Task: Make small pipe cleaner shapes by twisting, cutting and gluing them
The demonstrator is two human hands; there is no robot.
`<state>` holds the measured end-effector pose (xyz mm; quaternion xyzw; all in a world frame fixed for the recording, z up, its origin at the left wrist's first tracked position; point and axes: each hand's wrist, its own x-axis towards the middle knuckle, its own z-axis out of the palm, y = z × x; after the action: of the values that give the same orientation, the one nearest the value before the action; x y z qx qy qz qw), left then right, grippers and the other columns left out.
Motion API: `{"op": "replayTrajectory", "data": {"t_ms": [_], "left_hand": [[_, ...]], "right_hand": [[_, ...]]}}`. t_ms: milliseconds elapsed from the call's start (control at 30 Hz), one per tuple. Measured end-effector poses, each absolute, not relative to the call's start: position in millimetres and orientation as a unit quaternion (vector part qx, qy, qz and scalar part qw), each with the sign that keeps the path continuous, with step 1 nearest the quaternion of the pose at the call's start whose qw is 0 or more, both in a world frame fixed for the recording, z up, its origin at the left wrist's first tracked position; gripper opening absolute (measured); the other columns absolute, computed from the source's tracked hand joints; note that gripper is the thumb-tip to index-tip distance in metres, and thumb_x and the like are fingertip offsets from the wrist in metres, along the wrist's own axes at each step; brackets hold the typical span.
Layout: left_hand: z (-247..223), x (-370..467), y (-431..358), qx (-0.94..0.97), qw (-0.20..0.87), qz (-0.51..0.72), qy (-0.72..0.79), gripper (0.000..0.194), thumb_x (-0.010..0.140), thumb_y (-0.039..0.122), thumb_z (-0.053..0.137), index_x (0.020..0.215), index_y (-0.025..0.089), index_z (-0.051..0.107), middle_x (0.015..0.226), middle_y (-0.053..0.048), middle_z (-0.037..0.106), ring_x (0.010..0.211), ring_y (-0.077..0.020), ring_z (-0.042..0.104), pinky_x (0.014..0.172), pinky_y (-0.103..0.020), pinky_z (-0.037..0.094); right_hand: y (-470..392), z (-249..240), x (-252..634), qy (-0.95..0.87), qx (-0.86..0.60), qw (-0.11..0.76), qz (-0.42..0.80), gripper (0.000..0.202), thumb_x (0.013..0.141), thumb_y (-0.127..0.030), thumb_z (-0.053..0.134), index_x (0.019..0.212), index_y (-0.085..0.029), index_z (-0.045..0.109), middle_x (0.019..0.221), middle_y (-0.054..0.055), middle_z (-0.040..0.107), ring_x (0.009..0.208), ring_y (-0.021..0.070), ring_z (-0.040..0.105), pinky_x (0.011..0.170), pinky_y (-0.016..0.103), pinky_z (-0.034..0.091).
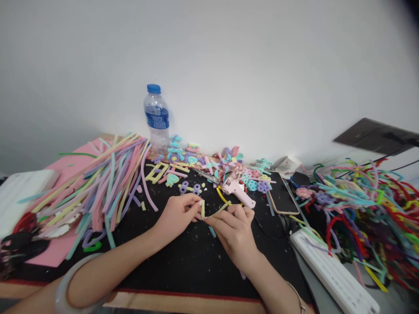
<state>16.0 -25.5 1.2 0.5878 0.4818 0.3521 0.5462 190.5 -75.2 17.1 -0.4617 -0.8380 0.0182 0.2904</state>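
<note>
Above the middle of the black mat [183, 257], my left hand [180, 211] pinches one end of a pale yellow pipe cleaner [202, 209]. My right hand [234, 226] grips the same stem a little to the right. Between the hands the stem is bent sharply, one part upright and the other slanting up to the right. Just beyond my right hand lies a pink hot glue gun [238, 192]. A purple and yellow pipe-cleaner piece [190, 188] rests beyond my left hand, near a mint heart shape [172, 179] and scissors [209, 176].
A heap of pastel pipe cleaners [111, 179] covers pink paper [52, 253] at left. A water bottle [156, 115] stands by the wall. To the right are a phone [283, 196], a white power strip [334, 270] and a tangle of coloured pipe cleaners [360, 205].
</note>
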Motion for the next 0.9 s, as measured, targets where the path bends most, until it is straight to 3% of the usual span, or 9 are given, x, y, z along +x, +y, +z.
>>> {"op": "replayTrajectory", "data": {"t_ms": [667, 900], "left_hand": [[-2.2, 16.6, -25.1, 0.587, 0.555, 0.344, 0.478, 0.017, 0.080, 0.029, 0.054, 0.085, 0.016, 0.063, 0.069, -0.001, 0.066, 0.065, -0.0179, 0.069, 0.056, -0.024, 0.056], [6.5, 17.2, -24.7, 0.573, 0.578, 0.338, 0.472, 0.020, 0.077, 0.028, 0.054, 0.089, 0.015, 0.063, 0.076, -0.004, 0.069, 0.070, -0.0202, 0.070, 0.059, -0.027, 0.057]], "right_hand": [[-73.5, 11.3, 191.5, -0.844, -0.463, 0.271, 0.007, 0.023, 0.096, -0.026, 0.046, 0.103, -0.030, 0.066, 0.083, -0.002, 0.069, 0.079, 0.0176, 0.047, 0.068, 0.036, 0.020], [-73.5, 13.6, 193.8, -0.843, -0.474, 0.253, 0.023, 0.021, 0.092, -0.019, 0.051, 0.100, -0.029, 0.067, 0.084, -0.001, 0.068, 0.078, 0.0182, 0.044, 0.067, 0.037, 0.019]]}}
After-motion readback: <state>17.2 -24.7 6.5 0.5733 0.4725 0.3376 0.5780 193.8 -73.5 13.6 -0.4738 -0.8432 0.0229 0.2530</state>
